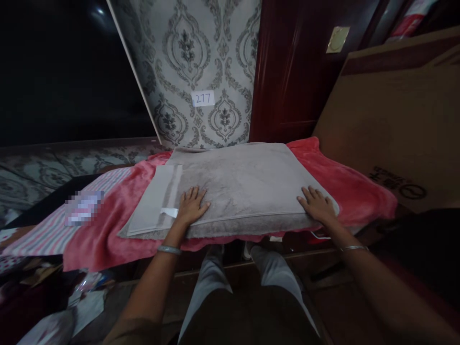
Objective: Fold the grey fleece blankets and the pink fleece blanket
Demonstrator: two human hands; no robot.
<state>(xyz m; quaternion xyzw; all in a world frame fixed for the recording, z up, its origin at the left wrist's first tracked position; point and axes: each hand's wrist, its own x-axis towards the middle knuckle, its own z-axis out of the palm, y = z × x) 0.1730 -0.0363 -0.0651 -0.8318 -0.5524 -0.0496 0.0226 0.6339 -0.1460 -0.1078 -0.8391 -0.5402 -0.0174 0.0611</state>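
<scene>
A large grey plush piece (237, 177), perhaps a folded mat or cushion cover, lies flat with a seam along its near edge. My left hand (193, 206) rests on it with fingers spread, left of the middle. Close to that wrist are a small white tag (168, 212) and a smooth pale grey panel (149, 199) at the left end. My right hand (317, 204) lies palm down by the near right corner, its fingers apart. Neither hand grips anything.
A pink-red plush blanket (108, 225) spreads beneath the grey piece. To the left are a striped cloth (46, 230) and a dark screen (68, 67). A cardboard box (398, 120) leans at the right. Patterned wallpaper (201, 48) bears a card marked 277 (203, 98).
</scene>
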